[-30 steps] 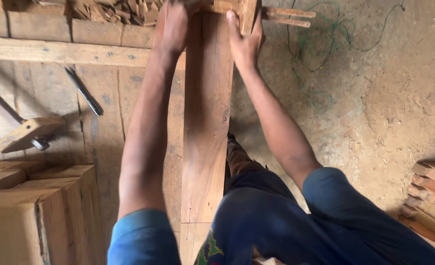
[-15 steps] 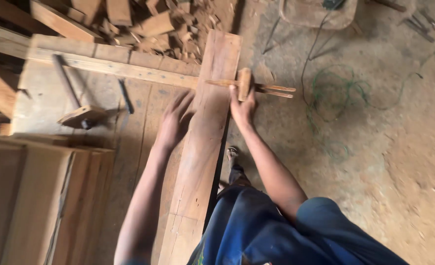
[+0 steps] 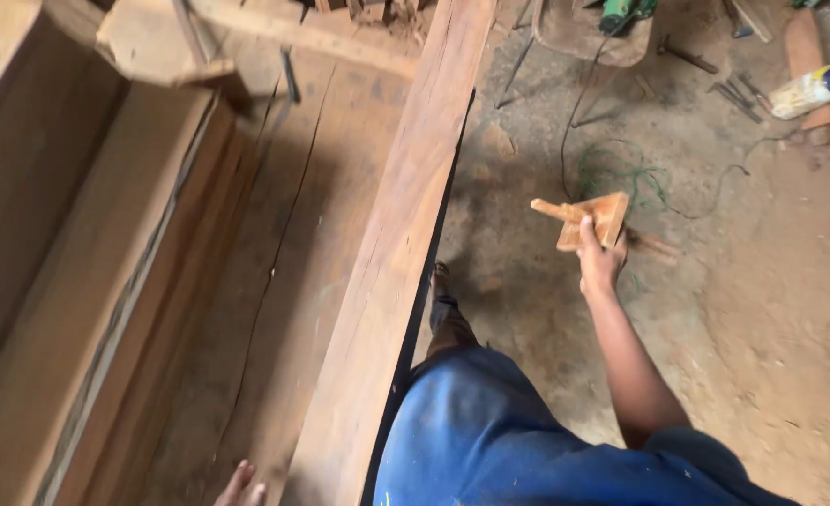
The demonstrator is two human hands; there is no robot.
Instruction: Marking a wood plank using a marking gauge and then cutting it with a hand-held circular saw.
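**Wooden gauge lifted off the plank**

My right hand [image 3: 600,262] grips a wooden marking gauge [image 3: 591,219] at three o'clock, apart from the long plank [image 3: 391,272]. My left hand [image 3: 242,487], at seven o'clock, shows only fingertips; grip unclear. The unsteadied plank could slide.

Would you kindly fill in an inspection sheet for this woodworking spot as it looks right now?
Surface: wooden workbench, cracked along the grain.
Job's things: long plank lying lengthwise on the bench; wooden marking gauge held off to the side.
Clutter: wood scraps, mallet, bottle, hand tools on the floor.
Hands: right hand gripping the gauge; left hand only partly visible at the bench's near edge.
Cables: green cord looped on the dirt floor.
Surroundings: stacked boards at left.
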